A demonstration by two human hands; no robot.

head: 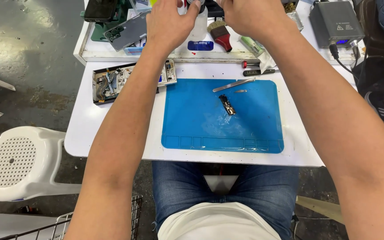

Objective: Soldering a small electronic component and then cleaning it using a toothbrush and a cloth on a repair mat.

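Note:
Both my arms reach to the top of the view. My left hand (170, 22) grips the side of a white plastic bottle (199, 31) standing on the raised shelf. My right hand (250, 15) closes over the bottle's top, which is hidden by the fingers and cut off by the frame edge. On the blue work mat (192, 120) lie a small dark electronic part (227, 105), metal tweezers (233, 84) and a small blade (240, 91). An opened phone (116, 82) with its insides showing lies left of the mat, partly under my left forearm.
A brush with a red handle (220, 33) and a phone back cover (127, 32) lie on the shelf. A grey box device (336, 22) with a cable sits at the top right. A white plastic stool (16, 162) stands at the left. A wire basket (67, 222) is below.

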